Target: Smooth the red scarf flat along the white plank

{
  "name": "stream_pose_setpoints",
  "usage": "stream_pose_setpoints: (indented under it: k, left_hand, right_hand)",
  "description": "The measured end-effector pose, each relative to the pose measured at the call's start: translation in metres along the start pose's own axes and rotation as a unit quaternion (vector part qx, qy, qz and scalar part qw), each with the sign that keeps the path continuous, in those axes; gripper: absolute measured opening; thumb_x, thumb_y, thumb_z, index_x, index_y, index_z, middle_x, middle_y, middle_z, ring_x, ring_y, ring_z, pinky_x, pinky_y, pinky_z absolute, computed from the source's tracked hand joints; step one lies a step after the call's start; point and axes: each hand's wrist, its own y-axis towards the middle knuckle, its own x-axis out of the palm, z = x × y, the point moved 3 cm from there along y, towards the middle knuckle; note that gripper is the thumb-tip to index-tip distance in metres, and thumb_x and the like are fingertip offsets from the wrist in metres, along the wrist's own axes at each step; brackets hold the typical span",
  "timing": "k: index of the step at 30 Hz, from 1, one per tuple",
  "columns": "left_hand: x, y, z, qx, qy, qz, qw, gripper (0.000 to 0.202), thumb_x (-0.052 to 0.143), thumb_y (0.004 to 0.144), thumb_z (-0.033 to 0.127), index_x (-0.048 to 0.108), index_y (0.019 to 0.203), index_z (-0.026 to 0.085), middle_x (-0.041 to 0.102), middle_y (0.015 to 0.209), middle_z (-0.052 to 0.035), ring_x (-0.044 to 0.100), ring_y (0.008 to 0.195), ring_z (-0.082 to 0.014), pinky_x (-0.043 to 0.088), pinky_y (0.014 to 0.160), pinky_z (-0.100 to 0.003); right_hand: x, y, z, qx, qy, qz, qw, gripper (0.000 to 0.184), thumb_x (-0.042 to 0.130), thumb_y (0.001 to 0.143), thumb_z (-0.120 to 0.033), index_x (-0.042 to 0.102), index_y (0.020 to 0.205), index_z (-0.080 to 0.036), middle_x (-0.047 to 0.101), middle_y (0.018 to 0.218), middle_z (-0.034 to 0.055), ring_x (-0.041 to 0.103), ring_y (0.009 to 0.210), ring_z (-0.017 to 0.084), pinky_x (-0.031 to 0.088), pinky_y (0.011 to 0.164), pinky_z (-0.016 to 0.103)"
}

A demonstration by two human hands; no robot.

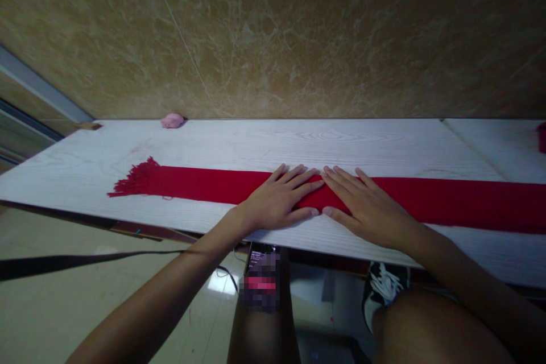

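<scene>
A long red scarf (191,183) lies flat in a narrow strip along the white wood-grain table (273,142). Its fringed end is at the left, and the strip runs out of view at the right. My left hand (279,199) rests palm down on the middle of the scarf with its fingers spread. Beside it, my right hand (362,205) also lies flat on the fabric, fingers apart. The fingertips of both hands nearly meet, and neither hand grips the cloth.
A small pink object (172,120) sits against the marbled wall (273,40). A red item (541,137) shows at the right edge. Below the table are a phone (262,273) by my leg, a black strap (85,264) and a shoe (384,284).
</scene>
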Motion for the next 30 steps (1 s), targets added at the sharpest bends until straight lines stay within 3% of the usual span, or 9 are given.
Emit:
stream_pose_setpoints:
  k: [5,10,19,25,30]
  left_hand:
    - [0.0003,0.0004,0.0000,-0.002,0.004,-0.003,1.000,0.073,0.033,0.109,0.069,0.030,0.170,0.029,0.025,0.180,-0.0054,0.018,0.168,-0.0295,0.010,0.137,-0.056]
    - [-0.0003,0.0003,0.0010,-0.007,0.005,-0.010,1.000,0.073,0.034,0.109,0.068,0.030,0.170,0.028,0.025,0.179,-0.0059,0.017,0.168,-0.0291,0.010,0.137,-0.056]
    - [-0.0015,-0.0001,0.0012,-0.010,0.002,-0.010,1.000,0.073,0.035,0.109,0.068,0.029,0.171,0.029,0.026,0.179,-0.0054,0.018,0.168,-0.0291,0.010,0.137,-0.056]
    - [-0.0008,-0.0006,0.0002,-0.002,-0.004,-0.001,1.000,0.073,0.033,0.109,0.069,0.029,0.171,0.030,0.027,0.179,-0.0054,0.018,0.168,-0.0294,0.012,0.136,-0.056]
    - [-0.0009,0.0000,0.0009,-0.008,0.002,-0.007,1.000,0.073,0.034,0.109,0.067,0.028,0.171,0.029,0.026,0.179,-0.0051,0.018,0.168,-0.0292,0.011,0.137,-0.056]
  right_hand:
    - [-0.0009,0.0011,-0.0008,0.005,-0.001,-0.009,1.000,0.078,0.027,0.110,-0.066,0.028,0.172,-0.018,0.034,0.172,0.0148,0.032,0.161,0.030,0.025,0.131,0.060]
    - [-0.0016,0.0016,-0.0006,0.010,0.005,-0.013,1.000,0.079,0.025,0.110,-0.068,0.031,0.171,-0.018,0.035,0.172,0.0147,0.031,0.161,0.030,0.024,0.132,0.060]
    - [-0.0012,0.0017,-0.0005,0.008,0.006,-0.007,1.000,0.079,0.026,0.110,-0.067,0.029,0.172,-0.018,0.036,0.172,0.0148,0.033,0.160,0.030,0.026,0.131,0.060]
    - [-0.0003,0.0008,-0.0003,0.001,0.012,-0.004,1.000,0.078,0.031,0.110,-0.065,0.017,0.175,-0.023,0.034,0.173,0.0130,0.032,0.161,0.031,0.025,0.131,0.060]
    - [-0.0003,0.0004,-0.0010,0.008,0.005,0.002,1.000,0.079,0.028,0.110,-0.067,0.021,0.174,-0.021,0.035,0.173,0.0131,0.032,0.161,0.030,0.024,0.132,0.059]
